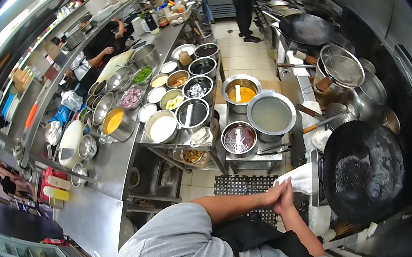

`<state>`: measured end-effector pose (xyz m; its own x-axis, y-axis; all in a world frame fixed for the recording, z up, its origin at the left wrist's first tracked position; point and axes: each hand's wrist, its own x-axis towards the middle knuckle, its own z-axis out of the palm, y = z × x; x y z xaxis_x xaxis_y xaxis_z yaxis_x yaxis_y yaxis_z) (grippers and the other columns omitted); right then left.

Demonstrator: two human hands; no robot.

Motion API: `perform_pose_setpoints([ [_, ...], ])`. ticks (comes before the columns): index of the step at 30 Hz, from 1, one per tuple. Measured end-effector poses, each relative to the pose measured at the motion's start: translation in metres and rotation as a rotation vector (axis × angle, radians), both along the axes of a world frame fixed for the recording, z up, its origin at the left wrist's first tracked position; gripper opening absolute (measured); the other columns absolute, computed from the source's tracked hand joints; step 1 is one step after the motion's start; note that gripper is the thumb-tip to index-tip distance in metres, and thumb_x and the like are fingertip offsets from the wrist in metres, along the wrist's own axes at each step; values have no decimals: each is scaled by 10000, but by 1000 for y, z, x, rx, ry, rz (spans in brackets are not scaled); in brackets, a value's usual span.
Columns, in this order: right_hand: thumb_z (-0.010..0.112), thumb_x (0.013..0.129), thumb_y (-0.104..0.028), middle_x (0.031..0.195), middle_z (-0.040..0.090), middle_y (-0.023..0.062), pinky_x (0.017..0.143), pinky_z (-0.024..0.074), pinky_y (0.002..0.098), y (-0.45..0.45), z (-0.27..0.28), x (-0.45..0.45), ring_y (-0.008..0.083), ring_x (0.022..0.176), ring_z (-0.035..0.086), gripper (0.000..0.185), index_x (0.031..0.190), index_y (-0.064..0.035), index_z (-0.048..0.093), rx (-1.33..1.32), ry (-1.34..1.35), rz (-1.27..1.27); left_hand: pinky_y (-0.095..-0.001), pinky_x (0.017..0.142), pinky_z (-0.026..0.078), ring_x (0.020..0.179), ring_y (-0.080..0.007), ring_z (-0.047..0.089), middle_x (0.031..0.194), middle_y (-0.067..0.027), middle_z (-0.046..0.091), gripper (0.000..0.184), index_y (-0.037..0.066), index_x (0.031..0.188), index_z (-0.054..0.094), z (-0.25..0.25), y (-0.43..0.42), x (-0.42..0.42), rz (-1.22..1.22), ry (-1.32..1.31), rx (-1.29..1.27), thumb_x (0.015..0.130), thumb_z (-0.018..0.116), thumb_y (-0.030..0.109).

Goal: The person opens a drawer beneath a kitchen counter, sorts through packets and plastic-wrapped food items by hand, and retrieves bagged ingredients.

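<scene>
Left hand [273,195] and right hand [285,204] clasp each other, each grip closed, near one white cloth [300,179] at two o'clock; one wok [348,175] sits at three, three filled pots [271,113] around twelve.

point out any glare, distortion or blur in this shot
Head view: strong fisheye distortion, with curved black borders; head view: white glare streaks on the orange liquid and the dark red liquid, plus a patchy pale sheen in the nearest wok; head view: the far end, around the standing person in black, looks too small and soft for fine detail.
</scene>
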<state>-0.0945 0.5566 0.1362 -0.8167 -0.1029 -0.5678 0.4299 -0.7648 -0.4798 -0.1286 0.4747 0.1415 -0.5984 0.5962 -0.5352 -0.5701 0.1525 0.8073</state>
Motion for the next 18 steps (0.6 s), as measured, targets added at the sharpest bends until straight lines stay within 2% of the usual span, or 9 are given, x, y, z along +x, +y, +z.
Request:
perform_pose_setpoints([
  [1,418,816,-732,1376,347,124,1059,276,404,0,2,-6,232,1218,392,919,1435,-74,243,5,-163,-42,-330,1127,136,1374,-258,229,1460,-200,294,867,-60,1425,208,7,-6,5,-21,95,64,925,203,648],
  [3,483,839,-635,1170,510,131,988,356,409,9,-21,-6,253,1065,501,721,1266,-58,417,18,-121,-44,-326,1132,111,1399,-257,168,1502,-185,205,864,-40,1436,199,20,-37,-4,-358,25,250,923,153,654],
  [5,503,898,-439,1157,558,115,973,376,422,28,-64,-8,262,1078,524,447,1159,-77,495,-125,-56,58,-319,1139,96,1403,-244,164,1502,-179,210,894,-34,1428,236,40,-76,-8,-370,-4,82,903,145,684],
  [8,565,889,-205,1174,565,139,959,388,410,30,-65,0,277,1085,536,396,1195,35,492,298,-304,80,-380,1114,198,1376,-331,230,1481,-241,222,928,-31,1416,268,10,-135,-4,-440,271,-540,860,282,713],
  [9,565,889,-205,1174,565,139,959,388,410,24,-69,1,277,1085,536,396,1195,35,492,304,-296,106,-400,1106,232,1367,-360,252,1473,-262,226,942,-29,1412,278,-3,-154,1,-471,348,-747,846,328,722],
  [11,621,848,-96,1103,607,143,881,440,371,17,-85,7,254,989,581,301,1098,60,563,772,-188,18,-413,1067,307,1311,-383,348,1414,-297,315,958,-31,1396,315,-31,-200,23,-455,291,-910,812,399,724],
  [13,705,779,-85,1054,627,154,821,465,347,20,-115,8,243,917,600,337,1046,86,591,837,-124,-4,-408,1077,294,1330,-404,300,1392,-291,356,932,-54,1331,412,-50,-245,49,-360,148,-800,816,377,721],
  [16,760,738,-259,1010,633,199,859,448,353,8,-79,19,265,958,604,525,1078,100,580,1193,-126,476,-390,1048,335,1254,-402,416,1312,-314,440,932,-125,1260,450,-66,-297,125,-37,129,-948,827,380,698],
  [18,750,743,-263,1015,632,197,861,447,352,6,-79,30,265,961,602,520,1080,95,581,1275,-41,605,-387,1032,352,1219,-393,458,1296,-305,463,919,-115,1244,472,-108,-329,185,46,15,-968,832,369,700],
])
